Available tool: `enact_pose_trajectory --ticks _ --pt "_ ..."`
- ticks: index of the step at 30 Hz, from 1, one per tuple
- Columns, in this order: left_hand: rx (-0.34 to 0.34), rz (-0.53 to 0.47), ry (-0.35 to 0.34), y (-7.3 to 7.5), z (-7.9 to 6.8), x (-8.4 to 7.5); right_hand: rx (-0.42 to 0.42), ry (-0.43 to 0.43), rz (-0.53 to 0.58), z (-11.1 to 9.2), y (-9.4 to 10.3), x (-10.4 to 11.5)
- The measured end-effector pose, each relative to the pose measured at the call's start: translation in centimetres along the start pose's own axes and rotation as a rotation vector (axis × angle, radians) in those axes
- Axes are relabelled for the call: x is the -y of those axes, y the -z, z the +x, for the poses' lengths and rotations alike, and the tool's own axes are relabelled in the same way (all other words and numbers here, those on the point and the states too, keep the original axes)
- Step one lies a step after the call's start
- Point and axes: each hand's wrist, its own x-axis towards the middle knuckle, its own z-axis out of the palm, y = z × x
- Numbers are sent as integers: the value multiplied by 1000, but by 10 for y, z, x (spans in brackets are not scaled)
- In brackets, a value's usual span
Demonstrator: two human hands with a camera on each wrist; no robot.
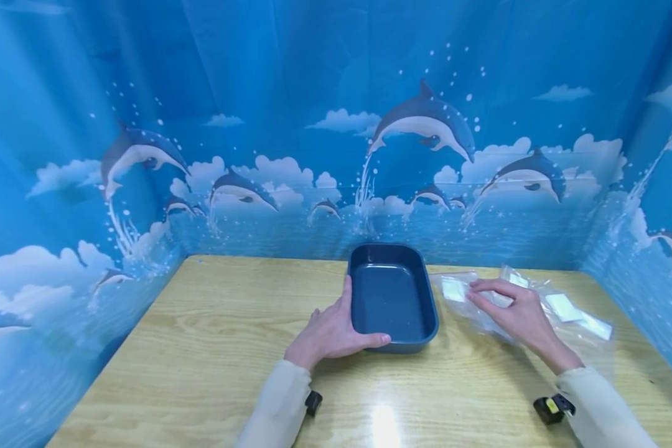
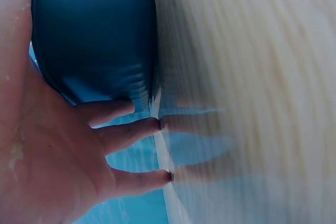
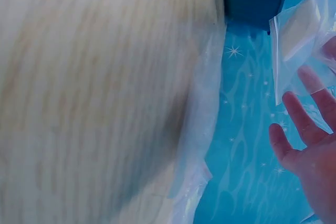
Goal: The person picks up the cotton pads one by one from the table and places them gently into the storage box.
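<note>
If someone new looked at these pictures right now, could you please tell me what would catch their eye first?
Probably the bright blue dolphin curtain hanging behind the table. Next might come the dark blue tray on the table, with the left hand touching its near left corner. Right of the tray, the right hand pinches a clear bag.

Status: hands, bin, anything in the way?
Left hand touches blue bin. Right hand pinches clear bag, right of bin. Other bags further right; no obstruction visible between held bag and bin.
</note>
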Motion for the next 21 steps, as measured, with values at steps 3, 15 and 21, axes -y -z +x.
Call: enact_pose_trajectory --ticks 3,15,21 --pt "2 -3 -1 0 0 0 -20 5 10 0 1 2" --pt "3 4 9 1 1 -1 -69 64 113 3 -8 17" --pt "4 -1 21 0 1 -2 -90 152 178 4 -23 30"
